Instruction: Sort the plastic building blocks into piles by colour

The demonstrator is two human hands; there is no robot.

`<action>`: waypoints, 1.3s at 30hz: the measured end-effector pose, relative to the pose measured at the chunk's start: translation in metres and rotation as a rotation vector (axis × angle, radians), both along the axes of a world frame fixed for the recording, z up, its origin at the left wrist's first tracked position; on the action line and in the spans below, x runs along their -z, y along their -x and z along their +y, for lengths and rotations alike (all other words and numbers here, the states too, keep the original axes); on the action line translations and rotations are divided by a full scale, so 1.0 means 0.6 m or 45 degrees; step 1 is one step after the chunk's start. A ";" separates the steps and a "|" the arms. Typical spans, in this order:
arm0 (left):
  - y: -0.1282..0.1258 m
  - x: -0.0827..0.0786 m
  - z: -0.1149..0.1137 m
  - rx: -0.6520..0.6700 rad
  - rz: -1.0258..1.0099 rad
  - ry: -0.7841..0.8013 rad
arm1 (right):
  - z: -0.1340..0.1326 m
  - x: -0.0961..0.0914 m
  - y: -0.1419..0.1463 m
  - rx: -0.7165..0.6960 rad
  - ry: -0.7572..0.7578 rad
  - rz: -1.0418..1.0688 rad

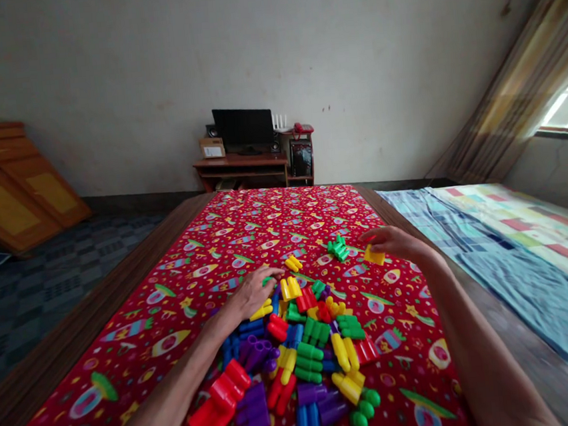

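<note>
Across the worktop (138, 321) lay a red cloth (265, 221) printed with rockets, and a bed (518, 244) with a checked cover stood just beside it on the right. On the near half of the cloth sat a heap of plastic blocks (302, 355) in red, purple, blue, green and yellow, loosely piled and touching one another.

Both forearms reached in over the heap. The left hand (250, 295) rested palm down on its far left edge, fingers curled onto the blocks; whether they were closed on a piece could not be told. The right hand (393, 241) was beyond the heap, its fingers pinched on a yellow block (374, 256) held low over the cloth. A green block (338, 248) lay apart near that hand, and a small yellow piece (293, 263) lay alone between the two hands.

Judging by this, the step in hand was picking single blocks out of the heap and bringing them to the open cloth beyond it. A next move would call for a steady pinch on the yellow block, and for the left hand to single out one piece without dragging its neighbours.
</note>
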State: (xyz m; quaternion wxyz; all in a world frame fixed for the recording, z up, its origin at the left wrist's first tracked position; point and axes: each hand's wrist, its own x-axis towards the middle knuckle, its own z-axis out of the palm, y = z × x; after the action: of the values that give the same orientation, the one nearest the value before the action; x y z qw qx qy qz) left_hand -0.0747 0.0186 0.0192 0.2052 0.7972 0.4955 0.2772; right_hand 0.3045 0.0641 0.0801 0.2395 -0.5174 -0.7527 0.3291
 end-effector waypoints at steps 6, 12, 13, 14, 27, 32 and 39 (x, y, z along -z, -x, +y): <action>0.001 -0.008 -0.003 0.044 0.013 0.016 | -0.002 0.023 -0.067 0.134 0.173 -0.145; 0.002 -0.002 0.000 0.013 -0.005 -0.103 | -0.005 0.014 -0.053 0.173 -0.029 -0.491; 0.001 -0.004 0.000 0.013 -0.013 -0.150 | -0.007 0.009 -0.047 0.195 -0.089 -0.545; 0.000 -0.006 -0.001 0.022 -0.022 -0.188 | -0.009 0.003 -0.039 0.234 -0.160 -0.580; -0.045 -0.034 -0.037 -0.061 -0.486 0.030 | -0.143 -0.005 0.257 -0.638 -0.746 -0.059; -0.067 -0.043 -0.056 0.043 -0.542 0.065 | -0.143 0.022 0.280 -0.512 -0.851 -0.147; -0.064 -0.035 -0.061 0.129 -0.066 -0.203 | -0.094 0.023 0.187 -0.205 -0.843 -0.263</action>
State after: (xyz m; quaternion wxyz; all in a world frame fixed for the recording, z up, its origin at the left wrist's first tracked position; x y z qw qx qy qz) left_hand -0.0366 -0.0183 0.0404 0.1678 0.8275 0.4255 0.3257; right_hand 0.1920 0.0076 0.0664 0.2904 -0.3813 -0.8771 0.0311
